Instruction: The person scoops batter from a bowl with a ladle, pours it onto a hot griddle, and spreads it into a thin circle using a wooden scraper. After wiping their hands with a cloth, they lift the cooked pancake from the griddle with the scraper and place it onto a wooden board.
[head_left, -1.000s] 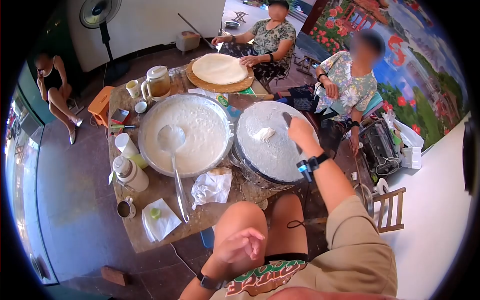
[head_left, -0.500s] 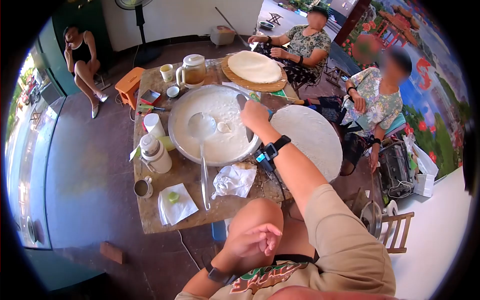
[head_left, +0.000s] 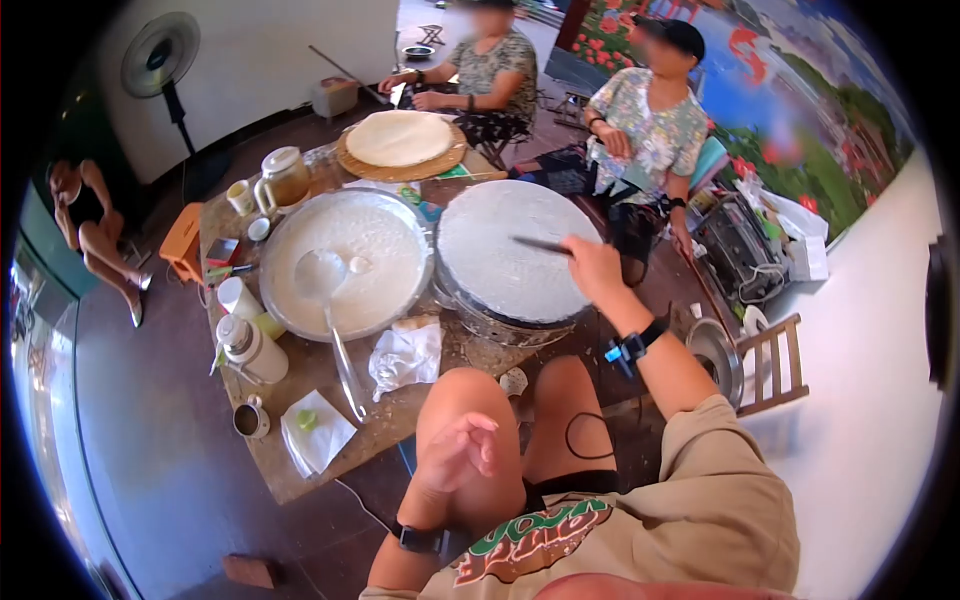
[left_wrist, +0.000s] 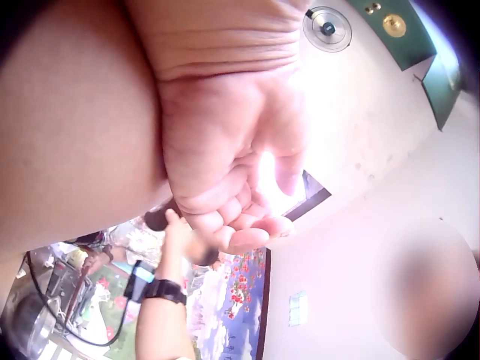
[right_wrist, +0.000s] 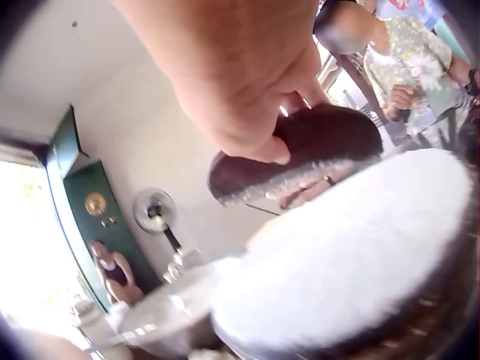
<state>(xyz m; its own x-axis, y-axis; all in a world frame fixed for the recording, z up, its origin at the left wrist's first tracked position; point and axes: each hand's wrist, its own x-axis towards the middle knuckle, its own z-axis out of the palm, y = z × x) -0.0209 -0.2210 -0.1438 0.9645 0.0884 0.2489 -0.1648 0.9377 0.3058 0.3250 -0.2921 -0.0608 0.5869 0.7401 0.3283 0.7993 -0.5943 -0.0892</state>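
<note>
My right hand (head_left: 597,268) grips a dark, flat scraper (head_left: 540,244) low over the right part of a round griddle (head_left: 492,313). A thin white batter layer (head_left: 485,225) coats the griddle's top. In the right wrist view the scraper (right_wrist: 300,146) has a curved outline, and wet batter clings to its lower edge. Fingers and thumb clasp its upper part. My left hand (head_left: 458,455) lies palm up over my knee, fingers loosely bent and holding nothing. Left of the griddle is a wide metal basin (head_left: 268,285) of batter, with a long-handled ladle (head_left: 346,370) resting in it.
Behind the griddle, a pale round flatbread sheet (head_left: 400,138) lies on a woven mat (head_left: 440,168). A teapot (head_left: 284,180), thermos (head_left: 252,350), metal mug (head_left: 252,420) and crumpled cloth (head_left: 406,357) stand around the basin. Two people sit beyond the table, another far left.
My right hand swung left with the scraper from the griddle to the basin, then back over the griddle. A batter lump left the griddle and now sits in the basin. The left hand stayed.
</note>
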